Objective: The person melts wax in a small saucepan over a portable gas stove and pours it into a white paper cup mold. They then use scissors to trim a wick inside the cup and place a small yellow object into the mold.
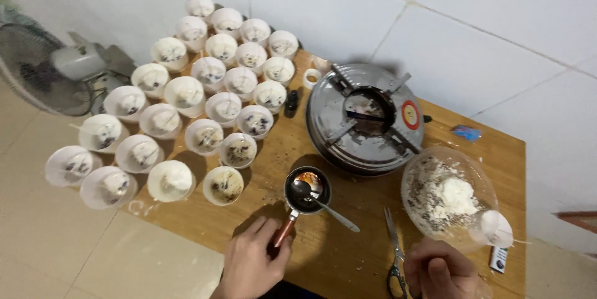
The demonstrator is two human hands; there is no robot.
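Dozens of small white cups (186, 93) crowd the left half of the wooden table (348, 255) in the head view, each holding a pale filling with dark specks, some with a wick-like stick standing in it. Near the table's front edge the left hand (252, 265) is wrapped around the reddish handle of a small dark saucepan (306, 191), which sits on the wood just right of the nearest cup; a metal spoon (323, 204) lies in the pan, its handle pointing right. The right hand (440, 272) is curled loosely beside a pair of scissors (394, 255) and below a clear plastic bag (448, 196) of white flakes or powder; whether it grips anything cannot be told. Behind the pan stands a round metal stove (365, 118), and a fan (43, 75) stands on the floor at the left. By the look of it, the step in hand is readying the pan's contents; any next move would call for a level, steady wrist so the dark liquid and the loose spoon do not tip out.
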